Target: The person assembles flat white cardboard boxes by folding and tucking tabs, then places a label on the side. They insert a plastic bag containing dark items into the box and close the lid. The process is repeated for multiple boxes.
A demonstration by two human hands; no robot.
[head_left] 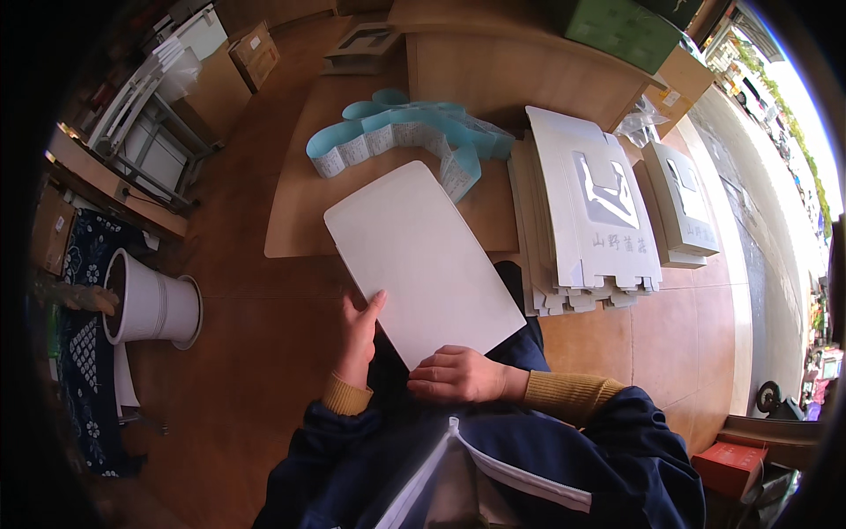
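Observation:
A plain white piece of cardboard packaging lies tilted across my lap, its far corners rounded. My left hand grips its left edge, thumb on top and the other fingers underneath. At the near end, my right hand is closed over the edge, fingers curled. Whether the piece is a flat blank or a folded box, I cannot tell. Beyond it, a long strip of pale blue labels stands in loops on the brown table. To the right is a stack of flattened white boxes with cut-out windows and dark lettering.
Folded white boxes stand beyond the stack. A green box sits on the wooden ledge at the back. On the left are a white plant pot and a metal-framed stand. A red box lies at lower right.

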